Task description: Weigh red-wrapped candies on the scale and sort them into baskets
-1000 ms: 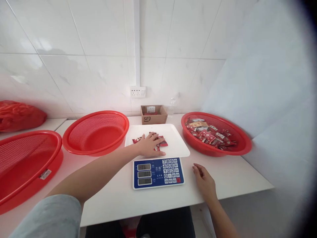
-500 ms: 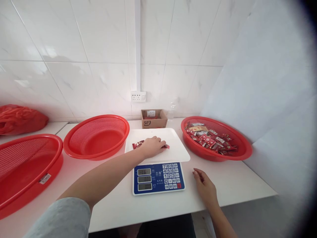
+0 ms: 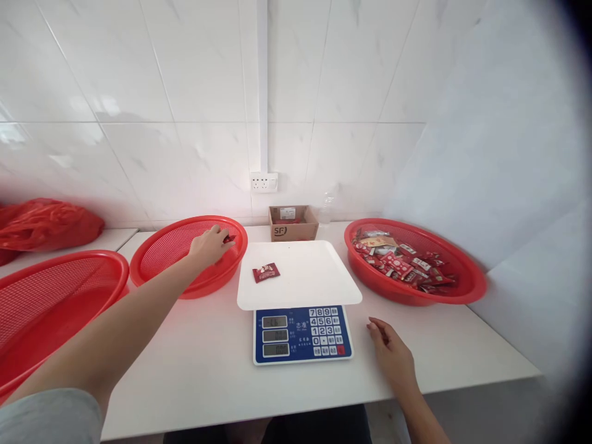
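My left hand (image 3: 209,245) is closed around red snack packets (image 3: 228,238) and hovers over the middle red basket (image 3: 161,259). One red packet (image 3: 266,272) lies alone on the white pan (image 3: 314,277) of the blue electronic scale (image 3: 302,333). My right hand (image 3: 391,353) rests on the white table to the right of the scale, fingers loosely curled with nothing in them. The red basket at the right (image 3: 467,290) holds several red packets (image 3: 398,259).
A large red basket (image 3: 55,290) sits at the far left, with a red plastic bag (image 3: 46,222) behind it. A small cardboard box (image 3: 293,223) and a clear bottle (image 3: 326,206) stand against the tiled wall below a socket (image 3: 264,182).
My left hand gathered packets on the scale pan, closed on them and carried them left over the middle basket. One packet stays on the pan. The right hand barely moved.
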{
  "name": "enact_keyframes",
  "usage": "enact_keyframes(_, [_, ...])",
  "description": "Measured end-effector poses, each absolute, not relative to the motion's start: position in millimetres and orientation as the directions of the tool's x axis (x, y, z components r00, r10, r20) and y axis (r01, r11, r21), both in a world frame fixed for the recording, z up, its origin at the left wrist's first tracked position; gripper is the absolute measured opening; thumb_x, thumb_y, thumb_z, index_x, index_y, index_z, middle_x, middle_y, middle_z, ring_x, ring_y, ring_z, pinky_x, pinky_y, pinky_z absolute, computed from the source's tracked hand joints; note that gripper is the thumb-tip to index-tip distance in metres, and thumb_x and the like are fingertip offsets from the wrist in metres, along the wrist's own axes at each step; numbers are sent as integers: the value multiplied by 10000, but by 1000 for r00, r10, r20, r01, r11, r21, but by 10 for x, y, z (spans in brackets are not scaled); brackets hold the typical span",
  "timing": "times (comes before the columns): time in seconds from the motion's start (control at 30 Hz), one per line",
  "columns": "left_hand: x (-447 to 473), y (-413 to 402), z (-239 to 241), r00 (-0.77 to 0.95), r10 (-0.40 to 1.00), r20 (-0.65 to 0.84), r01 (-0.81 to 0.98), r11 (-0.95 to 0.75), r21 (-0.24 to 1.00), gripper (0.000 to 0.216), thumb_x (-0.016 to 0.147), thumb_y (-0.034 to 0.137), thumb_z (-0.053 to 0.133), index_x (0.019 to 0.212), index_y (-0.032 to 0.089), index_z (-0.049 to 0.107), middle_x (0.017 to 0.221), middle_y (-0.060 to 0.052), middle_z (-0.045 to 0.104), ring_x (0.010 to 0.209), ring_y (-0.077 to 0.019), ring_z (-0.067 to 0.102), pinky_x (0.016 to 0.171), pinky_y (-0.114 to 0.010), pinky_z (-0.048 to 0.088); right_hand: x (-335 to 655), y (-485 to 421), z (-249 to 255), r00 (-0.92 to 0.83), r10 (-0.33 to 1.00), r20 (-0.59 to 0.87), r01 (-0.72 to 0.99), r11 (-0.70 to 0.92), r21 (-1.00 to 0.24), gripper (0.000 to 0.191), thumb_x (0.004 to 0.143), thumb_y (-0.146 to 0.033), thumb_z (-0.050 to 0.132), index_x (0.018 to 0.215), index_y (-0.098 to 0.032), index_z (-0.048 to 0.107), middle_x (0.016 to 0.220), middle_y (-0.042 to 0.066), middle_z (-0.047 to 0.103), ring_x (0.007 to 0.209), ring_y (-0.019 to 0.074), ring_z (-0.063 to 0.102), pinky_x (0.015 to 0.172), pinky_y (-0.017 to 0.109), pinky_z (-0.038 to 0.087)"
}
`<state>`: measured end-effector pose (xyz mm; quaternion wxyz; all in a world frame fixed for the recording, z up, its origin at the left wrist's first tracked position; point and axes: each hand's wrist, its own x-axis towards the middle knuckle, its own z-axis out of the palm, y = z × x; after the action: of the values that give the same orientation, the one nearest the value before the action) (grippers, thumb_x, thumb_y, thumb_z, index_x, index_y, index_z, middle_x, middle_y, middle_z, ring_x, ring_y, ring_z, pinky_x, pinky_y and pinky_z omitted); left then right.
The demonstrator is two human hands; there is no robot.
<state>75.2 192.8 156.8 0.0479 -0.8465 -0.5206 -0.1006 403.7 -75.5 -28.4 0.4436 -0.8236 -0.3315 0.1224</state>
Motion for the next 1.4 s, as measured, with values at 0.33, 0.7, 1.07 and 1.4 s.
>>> enact_keyframes(0.33, [1161,1562,1360,648,747,151,756,-655,-4,476,895,468,264,1229,207,482,1300,-90,490,1188,-240,429,960,-365,354,4032,-760,-283,754,650,98,450,-401,-798,511,727,-574,410,997,-195,622,968,78,677,849,234,619,776,355,470])
enact_keyframes(0.7, [1394,1269,1138,747,659,87,661,-750,5,486,788,25,367,1193,250,515,1107,-64,631,997,-204,558,741,-304,463,4035,-759,-280,753,649,104,454,-399,-796,500,710,-569,422,978,-198,625,985,80,674,858,241,620,793,368,475])
enact_keyframes(1.07, [592,1285,1352,389,847,362,872,-465,152,403,903,319,292,1262,201,435,1246,-101,549,1150,-267,482,827,-349,458,4001,-783,-290,743,652,151,460,-334,-823,473,738,-557,433,974,-191,618,970,84,676,844,228,618,782,359,481])
enact_keyframes(1.4, [220,609,67,-14,990,139,622,-100,777,431,728,505,453,1063,237,495,813,-4,643,708,-208,643,621,-304,520,4625,-388,930,596,719,356,766,-376,-522,402,902,-325,295,1194,-161,517,1251,106,541,1143,206,490,958,333,378])
